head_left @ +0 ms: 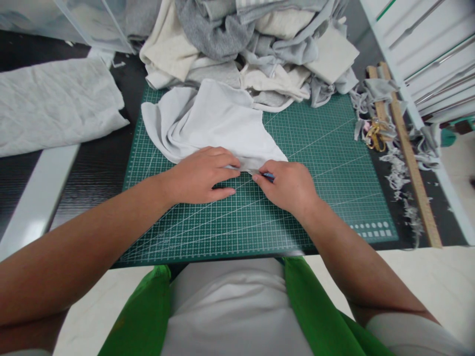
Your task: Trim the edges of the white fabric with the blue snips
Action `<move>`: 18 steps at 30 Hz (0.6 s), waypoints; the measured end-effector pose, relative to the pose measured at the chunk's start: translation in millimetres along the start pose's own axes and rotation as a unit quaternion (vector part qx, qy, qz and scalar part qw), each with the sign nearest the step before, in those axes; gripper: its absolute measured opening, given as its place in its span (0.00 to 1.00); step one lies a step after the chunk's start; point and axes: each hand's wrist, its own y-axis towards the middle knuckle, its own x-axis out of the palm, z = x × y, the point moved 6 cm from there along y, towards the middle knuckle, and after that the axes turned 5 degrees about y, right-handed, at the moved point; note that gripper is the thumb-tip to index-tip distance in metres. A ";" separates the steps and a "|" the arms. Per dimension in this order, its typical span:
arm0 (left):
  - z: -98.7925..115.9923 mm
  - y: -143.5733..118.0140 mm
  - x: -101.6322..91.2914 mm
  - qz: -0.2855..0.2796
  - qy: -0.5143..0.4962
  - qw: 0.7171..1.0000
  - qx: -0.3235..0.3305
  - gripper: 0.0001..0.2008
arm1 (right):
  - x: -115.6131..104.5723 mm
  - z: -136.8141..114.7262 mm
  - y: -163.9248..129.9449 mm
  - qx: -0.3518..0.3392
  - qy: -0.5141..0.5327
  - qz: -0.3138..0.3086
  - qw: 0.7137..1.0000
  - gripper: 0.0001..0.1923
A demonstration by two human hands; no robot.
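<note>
A pale grey piece of fabric (215, 123) lies crumpled on the green cutting mat (326, 148). My left hand (202, 175) presses flat on the fabric's near edge, fingers pointing right. My right hand (287, 185) is closed around a small tool with a blue handle (267, 176), its tip at the fabric's near edge just right of my left fingertips. Most of the tool is hidden in my fist.
A heap of grey and cream cloth (256, 44) sits at the mat's far edge. A folded white sheet (55, 104) lies left. Wooden rulers (411, 158), gold scissors (374, 138) and fabric scraps (401, 173) lie right, beside a white shelf frame (415, 44).
</note>
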 end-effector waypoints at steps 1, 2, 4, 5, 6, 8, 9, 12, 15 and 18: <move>0.3 -0.1 -0.2 0.002 0.003 1.000 0.002 0.18 | -0.2 -0.1 0.0 -0.001 0.001 0.001 1.000 0.14; 0.5 -0.2 -0.2 0.004 0.004 1.000 0.004 0.18 | -0.3 -0.2 -0.1 -0.003 0.002 0.002 1.000 0.14; 0.7 -0.4 -0.2 0.005 0.002 1.000 0.004 0.18 | -0.6 -0.5 -0.1 -0.004 0.002 0.002 1.000 0.14; 0.5 -0.5 -0.1 0.004 0.000 1.000 0.002 0.18 | -0.5 -0.5 0.0 -0.004 0.000 0.000 1.000 0.14; 0.3 -0.5 0.0 0.003 -0.002 1.000 0.000 0.18 | -0.4 -0.5 0.1 -0.002 -0.002 -0.002 1.000 0.14; 0.0 -0.6 0.2 0.000 -0.005 1.000 -0.005 0.18 | -0.1 -0.4 0.5 0.000 -0.006 -0.007 1.000 0.13; -0.2 -0.5 0.2 -0.001 -0.005 1.000 -0.006 0.17 | -0.1 -0.5 0.8 0.001 -0.008 -0.008 1.000 0.13; -0.5 -0.5 0.7 -0.005 -0.001 1.000 -0.010 0.17 | -0.5 -0.6 1.3 0.001 -0.010 -0.008 1.000 0.14; -0.4 -0.5 0.9 -0.005 0.001 1.000 -0.007 0.17 | -0.3 -0.2 1.2 0.000 -0.010 -0.013 1.000 0.13; 0.4 -0.4 0.3 0.000 0.002 1.000 0.001 0.18 | -0.4 0.1 0.7 -0.003 -0.009 -0.012 1.000 0.13</move>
